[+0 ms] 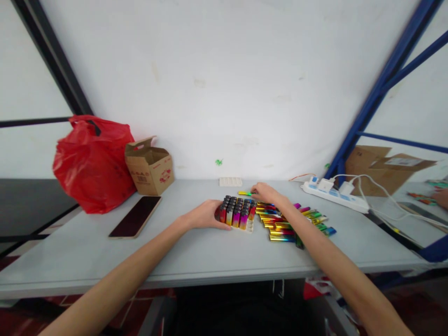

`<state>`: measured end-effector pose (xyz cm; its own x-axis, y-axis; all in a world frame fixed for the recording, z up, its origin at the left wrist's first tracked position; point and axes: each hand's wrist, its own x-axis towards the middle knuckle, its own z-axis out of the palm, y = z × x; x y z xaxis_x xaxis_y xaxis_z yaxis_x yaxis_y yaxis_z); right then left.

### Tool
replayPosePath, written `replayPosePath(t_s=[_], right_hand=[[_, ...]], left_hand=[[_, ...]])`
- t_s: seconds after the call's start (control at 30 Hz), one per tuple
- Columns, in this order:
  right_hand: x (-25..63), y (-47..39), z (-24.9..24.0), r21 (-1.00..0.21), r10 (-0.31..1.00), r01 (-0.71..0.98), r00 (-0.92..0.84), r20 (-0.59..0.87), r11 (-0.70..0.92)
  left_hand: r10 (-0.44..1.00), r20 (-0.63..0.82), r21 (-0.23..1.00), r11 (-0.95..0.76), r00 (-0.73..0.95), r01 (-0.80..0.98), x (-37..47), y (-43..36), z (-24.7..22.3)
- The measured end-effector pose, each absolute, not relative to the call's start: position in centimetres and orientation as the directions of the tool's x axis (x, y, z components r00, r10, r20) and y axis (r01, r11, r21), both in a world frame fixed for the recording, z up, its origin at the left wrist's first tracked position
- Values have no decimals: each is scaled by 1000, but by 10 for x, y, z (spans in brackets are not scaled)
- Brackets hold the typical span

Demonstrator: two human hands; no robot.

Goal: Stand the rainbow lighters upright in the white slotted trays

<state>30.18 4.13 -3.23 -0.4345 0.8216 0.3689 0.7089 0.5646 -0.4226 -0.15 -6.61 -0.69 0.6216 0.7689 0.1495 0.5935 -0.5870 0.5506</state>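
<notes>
Several colourful lighters (237,215) with black tops stand upright in rows in a white tray (249,227), whose right front corner shows unfilled slots. My left hand (207,214) is wrapped round the left side of this filled tray. Behind and to the right, my right hand (264,192) has its fingers closed on the end of a yellow-green lighter (244,193) lying sideways. Under and beside my right forearm is a loose pile of shiny lighters (280,229), in gold, red, blue and green. A second white tray (230,181) lies against the wall, with no lighters in it.
A dark phone (136,217) lies at the left, before an open cardboard box (150,169) and a red plastic bag (94,163). A white power strip (334,195) with plugs and cables is at the right. Another person's hand (441,198) shows at the far right edge.
</notes>
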Motion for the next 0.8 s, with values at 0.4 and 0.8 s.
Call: replayPosePath(t_s=[0.4, 0.8], right_hand=[[302, 5, 3, -949, 937, -146, -175, 303, 280], [287, -35, 13, -929, 926, -10, -80, 369, 369]], left_hand=[[756, 150, 609, -579, 638, 543, -2, -69, -4], [763, 140, 535, -595, 631, 600, -1, -68, -4]])
